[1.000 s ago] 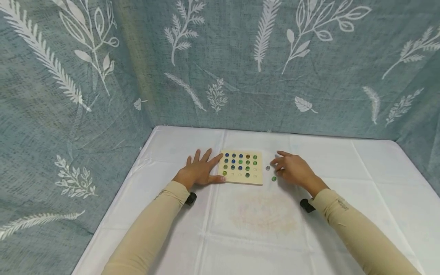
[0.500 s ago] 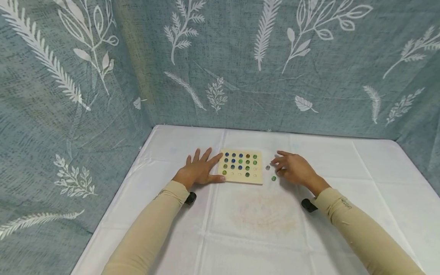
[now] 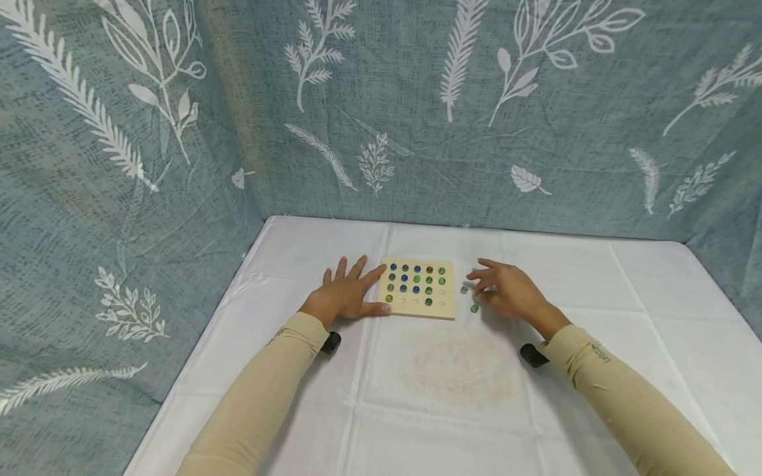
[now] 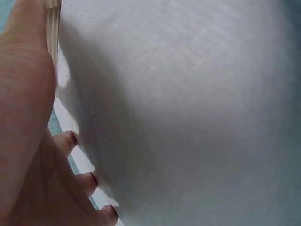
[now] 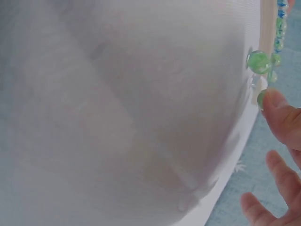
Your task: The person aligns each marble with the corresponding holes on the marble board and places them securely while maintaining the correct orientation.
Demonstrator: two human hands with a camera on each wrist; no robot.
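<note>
A pale wooden board (image 3: 421,309) lies on the white table, with rows of blue, green and amber glass marbles in its dimples; several dimples at its front and right are bare. My left hand (image 3: 342,295) is spread flat at the board's left edge, thumb and forefinger touching it. Right of the board hovers my right hand (image 3: 506,289). In the right wrist view a small green marble (image 5: 261,99) shows at its thumb tip, apparently pinched; the forefinger is hidden. Beneath that hand lie a clear marble (image 3: 464,289) and another green marble (image 3: 474,309).
A white cloth (image 3: 440,423) with creases and a faint brownish stain covers the table. Blue-green leaf-print curtains (image 3: 417,165) hang behind and to the left. Dark wrist cameras sit under both sleeves.
My right hand has shifted very slightly left, toward the board. The left hand, the board and the two loose marbles stay where they were.
</note>
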